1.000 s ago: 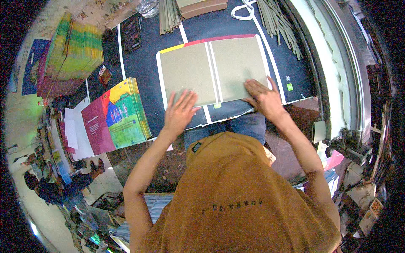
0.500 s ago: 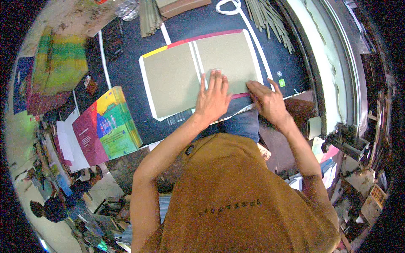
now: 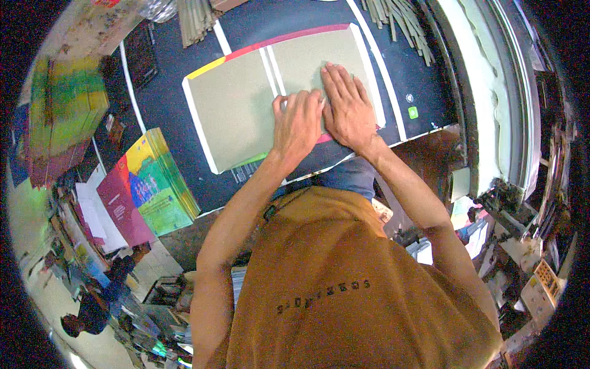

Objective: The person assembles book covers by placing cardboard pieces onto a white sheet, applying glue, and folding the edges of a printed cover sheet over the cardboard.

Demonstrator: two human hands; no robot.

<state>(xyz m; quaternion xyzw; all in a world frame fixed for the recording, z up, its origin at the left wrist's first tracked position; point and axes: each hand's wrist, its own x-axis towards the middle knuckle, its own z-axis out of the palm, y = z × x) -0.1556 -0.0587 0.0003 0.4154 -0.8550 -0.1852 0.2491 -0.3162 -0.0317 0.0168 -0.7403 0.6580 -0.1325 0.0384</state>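
Cover (image 3: 230, 104) with 2 grey boards (image 3: 304, 58) lies on the dark table (image 3: 276, 21), in front of the person, by the near edge. Long axis left to right, right end angled farther away; yellow-and-red margin (image 3: 283, 40) faces away. Right hand (image 3: 349, 109): flat on right board, fingers together, gripping nothing visible. Left hand (image 3: 298, 123): fingers curled, just beside it, over near ends of 2 white lines (image 3: 268, 69); cannot tell whether they pinch anything, undersides hidden. Hands mask part of cover's near edge. Grey strips (image 3: 195, 21) cut off at top; far-left stack (image 3: 67, 117) blurred.
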